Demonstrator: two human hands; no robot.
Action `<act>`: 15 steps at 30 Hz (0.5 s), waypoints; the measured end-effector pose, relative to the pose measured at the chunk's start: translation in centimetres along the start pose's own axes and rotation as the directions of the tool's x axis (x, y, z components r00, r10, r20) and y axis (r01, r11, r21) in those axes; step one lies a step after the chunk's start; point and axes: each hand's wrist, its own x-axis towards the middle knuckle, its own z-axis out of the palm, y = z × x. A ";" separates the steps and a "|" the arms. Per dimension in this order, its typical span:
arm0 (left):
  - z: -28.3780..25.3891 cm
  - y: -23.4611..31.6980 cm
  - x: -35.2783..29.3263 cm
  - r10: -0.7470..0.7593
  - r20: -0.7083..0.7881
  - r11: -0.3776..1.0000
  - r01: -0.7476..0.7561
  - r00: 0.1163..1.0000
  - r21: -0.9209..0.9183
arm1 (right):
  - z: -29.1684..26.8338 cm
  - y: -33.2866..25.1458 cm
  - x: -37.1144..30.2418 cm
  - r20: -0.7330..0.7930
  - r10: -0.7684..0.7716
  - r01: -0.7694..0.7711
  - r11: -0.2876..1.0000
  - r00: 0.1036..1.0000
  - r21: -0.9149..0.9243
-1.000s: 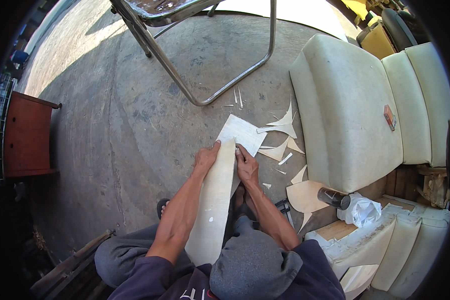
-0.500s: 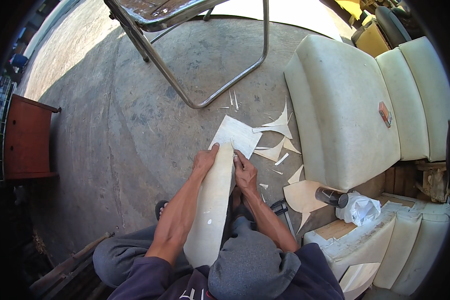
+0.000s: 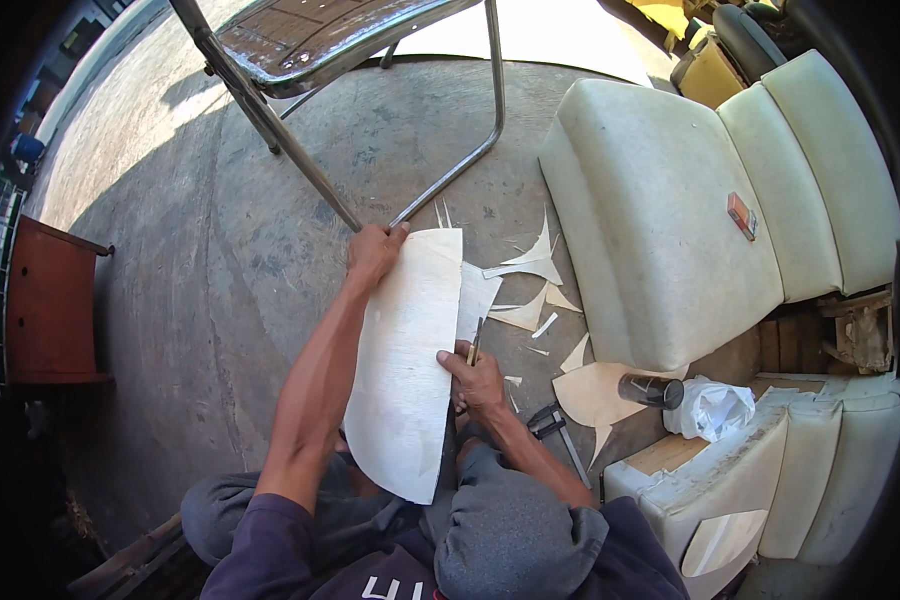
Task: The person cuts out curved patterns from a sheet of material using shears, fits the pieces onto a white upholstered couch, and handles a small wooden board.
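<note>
A long, thin pale sheet that looks like plywood [image 3: 405, 350] lies upright in front of me, its lower left corner rounded. My left hand [image 3: 375, 255] is closed on its upper left corner. At its right edge, my right hand [image 3: 477, 382] presses a thumb on the face, the other fingers behind. A slim knife-like tool [image 3: 475, 342] sticks up from that same hand, its tip dark. Behind the sheet, partly covered, is a smaller pale board [image 3: 478, 295] on the floor.
Pale offcuts [image 3: 523, 312] are scattered to the right, near a cream padded seat [image 3: 660, 220]. A clamp [image 3: 560, 432], a dark cylindrical jar [image 3: 652, 391] and a white plastic bag [image 3: 710, 408] lie nearby. A metal-framed chair [image 3: 440, 190] stands ahead, a red cabinet [image 3: 55, 305] far left.
The sheet has been raised and turned, showing a whiter face. My left hand has moved up and left to its top corner; my right hand has come down along its right edge.
</note>
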 end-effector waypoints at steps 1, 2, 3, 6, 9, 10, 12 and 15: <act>0.1 -0.2 0.5 0.012 -0.006 0.992 -0.013 1.000 -0.123 | -0.4 -0.9 -0.5 -0.036 -0.056 0.058 0.996 0.998 0.066; 0.1 -0.9 1.0 0.019 -0.007 0.970 -0.020 1.000 -0.240 | -0.5 -2.9 -1.0 -0.079 -0.106 0.115 0.985 0.991 0.131; -0.3 -0.5 0.0 0.045 0.153 0.857 0.041 0.987 -0.514 | -1.6 -5.3 -1.5 -0.152 -0.163 0.189 0.965 0.975 0.179; 0.3 -3.2 -1.2 0.009 0.083 0.815 0.041 0.996 -0.578 | -5.7 -13.0 -4.3 -0.333 -0.424 0.483 0.868 0.842 0.115; 4.5 -9.5 -2.4 -0.006 -0.013 0.994 0.005 1.000 -0.112 | -8.7 -20.5 -8.3 -0.567 -0.547 0.745 0.639 0.616 0.193; 6.2 -11.6 -3.1 0.010 -0.077 1.000 -0.008 0.997 0.023 | -9.7 -20.0 -9.3 -0.608 -0.567 0.746 0.663 0.556 0.064; 10.6 -13.8 -4.9 -0.001 -0.184 0.983 0.035 0.983 0.181 | -11.6 -18.3 -11.8 -0.647 -0.639 0.704 0.676 0.416 -0.216; 12.1 -13.4 -7.8 0.005 -0.221 0.979 0.040 0.975 0.200 | -13.7 -9.3 -13.2 -0.633 -0.446 0.371 0.892 0.633 -0.258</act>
